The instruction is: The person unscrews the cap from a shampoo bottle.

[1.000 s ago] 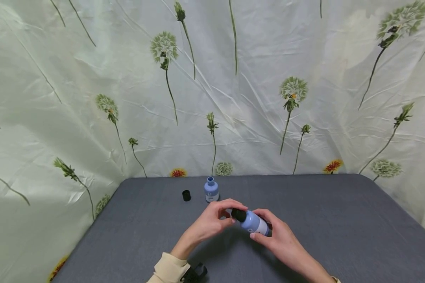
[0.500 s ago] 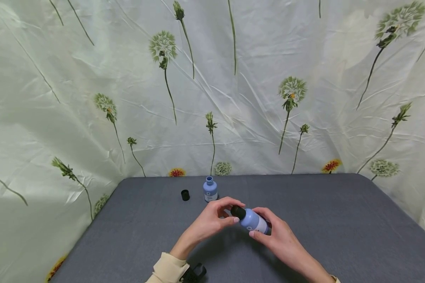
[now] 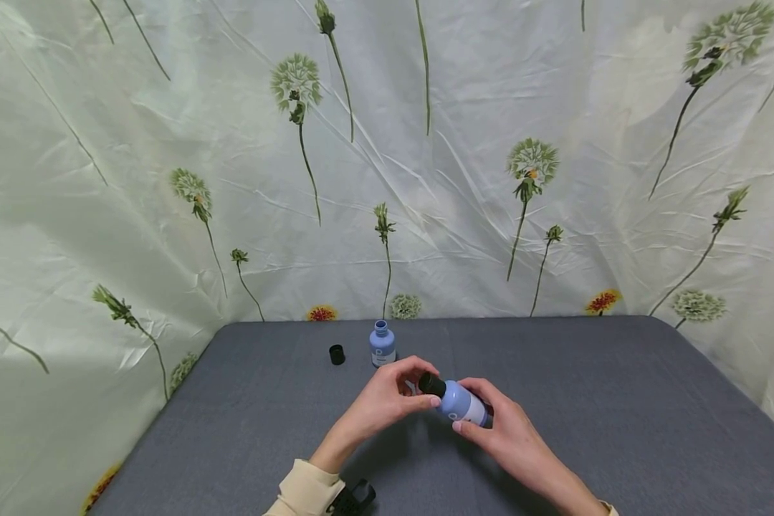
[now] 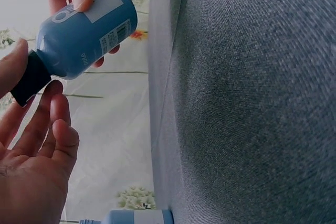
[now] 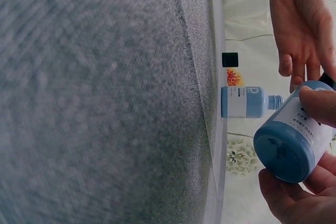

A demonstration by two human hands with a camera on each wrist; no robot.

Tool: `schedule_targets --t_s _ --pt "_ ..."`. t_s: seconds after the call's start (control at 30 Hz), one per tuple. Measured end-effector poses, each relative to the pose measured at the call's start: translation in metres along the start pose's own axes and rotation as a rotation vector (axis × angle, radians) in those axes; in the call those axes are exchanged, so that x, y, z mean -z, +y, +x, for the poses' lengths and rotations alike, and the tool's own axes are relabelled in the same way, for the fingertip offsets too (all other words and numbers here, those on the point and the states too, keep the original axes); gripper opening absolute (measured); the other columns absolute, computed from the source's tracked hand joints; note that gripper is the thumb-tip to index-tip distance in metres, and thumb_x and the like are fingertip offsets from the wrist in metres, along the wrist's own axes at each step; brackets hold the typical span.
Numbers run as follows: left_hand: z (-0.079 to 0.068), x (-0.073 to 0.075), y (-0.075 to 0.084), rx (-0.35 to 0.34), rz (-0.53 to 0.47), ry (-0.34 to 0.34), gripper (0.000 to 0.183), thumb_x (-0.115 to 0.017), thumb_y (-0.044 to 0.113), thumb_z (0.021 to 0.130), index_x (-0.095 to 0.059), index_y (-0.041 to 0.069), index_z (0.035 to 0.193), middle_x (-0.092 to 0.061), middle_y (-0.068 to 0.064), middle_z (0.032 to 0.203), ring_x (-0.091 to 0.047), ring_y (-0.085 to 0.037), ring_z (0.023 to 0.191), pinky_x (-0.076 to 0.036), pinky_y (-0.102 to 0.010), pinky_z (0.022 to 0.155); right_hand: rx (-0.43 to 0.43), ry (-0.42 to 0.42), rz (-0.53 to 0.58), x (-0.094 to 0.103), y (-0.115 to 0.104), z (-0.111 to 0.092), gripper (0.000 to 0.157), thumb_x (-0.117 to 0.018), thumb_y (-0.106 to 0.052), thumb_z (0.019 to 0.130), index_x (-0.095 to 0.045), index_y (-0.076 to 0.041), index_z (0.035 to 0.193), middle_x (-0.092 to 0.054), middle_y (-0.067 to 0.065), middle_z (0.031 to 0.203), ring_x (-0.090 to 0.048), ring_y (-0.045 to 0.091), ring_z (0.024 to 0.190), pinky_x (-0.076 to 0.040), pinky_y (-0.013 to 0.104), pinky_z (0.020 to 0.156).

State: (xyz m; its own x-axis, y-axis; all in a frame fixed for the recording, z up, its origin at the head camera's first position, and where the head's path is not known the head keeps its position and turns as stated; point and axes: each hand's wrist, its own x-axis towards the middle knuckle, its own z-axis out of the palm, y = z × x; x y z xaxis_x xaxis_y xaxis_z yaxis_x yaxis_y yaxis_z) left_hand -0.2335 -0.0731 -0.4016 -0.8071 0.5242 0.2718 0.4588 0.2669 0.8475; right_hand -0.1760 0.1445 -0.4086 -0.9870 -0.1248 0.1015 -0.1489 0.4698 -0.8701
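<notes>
My right hand [image 3: 509, 433] grips a small blue bottle [image 3: 466, 405] with a white label, holding it tilted above the table, its neck end up to the left. A black cap [image 3: 431, 384] sits on its neck. My left hand [image 3: 383, 400] pinches that cap, thumb on one side and fingers on the other, as the left wrist view shows at the cap [image 4: 31, 80]. Behind the hands a second blue bottle [image 3: 383, 347] stands upright and uncapped, its threaded neck bare. A loose black cap [image 3: 337, 354] lies to its left.
The grey cloth-covered table [image 3: 587, 401] reaches back to a pale curtain [image 3: 451, 179] printed with dandelions. A black device [image 3: 353, 498] is strapped at the left wrist, below the beige sleeve [image 3: 309, 489].
The left fingers have turned around the cap: the thumb has slid rightward toward the bottle's shoulder, and the fingertips have drawn back left. The right hand has stayed almost still with the bottle.
</notes>
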Motion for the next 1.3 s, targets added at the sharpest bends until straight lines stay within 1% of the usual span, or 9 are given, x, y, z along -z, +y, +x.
schedule_targets --t_s 0.13,0.23,0.33,0.43,0.57,0.73,0.87,1.07,1.3 --pt "-0.0003 0.0024 0.0031 -0.043 -0.037 -0.020 0.043 -0.079 0.022 0.086 -0.064 0.022 0.126 -0.064 0.003 0.115 -0.059 -0.015 0.098 -0.049 -0.030 0.074 -0.004 0.008 -0.002 -0.0003 -0.0011 0.0009 0.049 -0.081 -0.012 0.081 -0.059 -0.017 0.124 -0.062 0.001 0.114 -0.056 0.019 0.096 -0.045 0.040 0.082" --pt "-0.0017 0.0051 0.0063 -0.098 -0.109 -0.040 0.041 -0.076 0.014 0.088 -0.064 0.019 0.127 -0.060 0.002 0.127 -0.056 -0.017 0.112 -0.050 -0.035 0.081 -0.011 0.010 -0.005 -0.0003 -0.0014 0.0011 0.049 -0.081 -0.012 0.081 -0.059 -0.017 0.125 -0.062 0.001 0.113 -0.056 0.018 0.096 -0.045 0.040 0.083" --pt "-0.0029 0.0072 0.0082 -0.131 -0.176 -0.070 0.036 -0.072 0.006 0.089 -0.067 0.012 0.124 -0.059 0.003 0.131 -0.054 -0.019 0.120 -0.050 -0.041 0.085 -0.010 0.008 -0.004 0.0002 -0.0008 0.0010 0.050 -0.081 -0.012 0.081 -0.059 -0.017 0.125 -0.062 0.001 0.113 -0.056 0.019 0.096 -0.044 0.040 0.083" --pt "-0.0033 0.0077 0.0077 -0.128 -0.195 -0.101 0.035 -0.069 0.001 0.089 -0.067 0.009 0.124 -0.059 0.002 0.132 -0.053 -0.018 0.123 -0.050 -0.042 0.086 -0.003 0.001 -0.004 0.0010 0.0002 0.0007 0.050 -0.081 -0.012 0.081 -0.058 -0.016 0.125 -0.063 0.002 0.112 -0.056 0.020 0.096 -0.044 0.040 0.082" --pt "-0.0035 0.0073 0.0057 -0.120 -0.170 -0.115 0.041 -0.066 -0.005 0.089 -0.067 0.010 0.127 -0.059 0.000 0.133 -0.054 -0.016 0.122 -0.051 -0.041 0.084 0.000 -0.006 -0.002 0.0011 0.0007 0.0005 0.049 -0.081 -0.012 0.081 -0.058 -0.016 0.124 -0.062 0.003 0.112 -0.056 0.020 0.095 -0.044 0.040 0.081" --pt "-0.0037 0.0068 0.0055 -0.104 -0.171 -0.107 0.044 -0.064 -0.007 0.088 -0.066 0.012 0.128 -0.061 0.000 0.129 -0.057 -0.017 0.114 -0.052 -0.039 0.081 -0.002 -0.007 0.004 0.0014 -0.0004 0.0008 0.049 -0.081 -0.013 0.081 -0.058 -0.016 0.124 -0.062 0.003 0.113 -0.056 0.020 0.095 -0.045 0.040 0.081" --pt "-0.0041 0.0064 0.0059 -0.082 -0.165 -0.100 0.040 -0.066 -0.002 0.091 -0.066 0.012 0.128 -0.064 0.004 0.124 -0.058 -0.017 0.109 -0.051 -0.039 0.082 -0.005 -0.011 0.005 0.0015 -0.0010 0.0003 0.050 -0.082 -0.015 0.080 -0.058 -0.016 0.124 -0.062 0.003 0.113 -0.056 0.020 0.096 -0.045 0.040 0.081" --pt "-0.0037 0.0059 0.0047 -0.045 -0.149 -0.073 0.033 -0.069 0.007 0.092 -0.068 0.020 0.122 -0.065 0.005 0.118 -0.060 -0.019 0.101 -0.052 -0.041 0.082 -0.009 -0.011 0.001 0.0010 -0.0019 0.0001 0.050 -0.082 -0.015 0.080 -0.058 -0.014 0.124 -0.062 0.003 0.114 -0.056 0.020 0.097 -0.045 0.041 0.081" --pt "-0.0035 0.0047 0.0048 -0.004 -0.130 -0.031 0.026 -0.075 0.018 0.089 -0.069 0.022 0.114 -0.066 0.002 0.103 -0.061 -0.029 0.083 -0.050 -0.029 0.067 0.003 -0.001 -0.001 -0.0005 -0.0010 -0.0002 0.049 -0.082 -0.014 0.081 -0.059 -0.017 0.124 -0.062 0.001 0.111 -0.056 0.020 0.095 -0.044 0.040 0.082"
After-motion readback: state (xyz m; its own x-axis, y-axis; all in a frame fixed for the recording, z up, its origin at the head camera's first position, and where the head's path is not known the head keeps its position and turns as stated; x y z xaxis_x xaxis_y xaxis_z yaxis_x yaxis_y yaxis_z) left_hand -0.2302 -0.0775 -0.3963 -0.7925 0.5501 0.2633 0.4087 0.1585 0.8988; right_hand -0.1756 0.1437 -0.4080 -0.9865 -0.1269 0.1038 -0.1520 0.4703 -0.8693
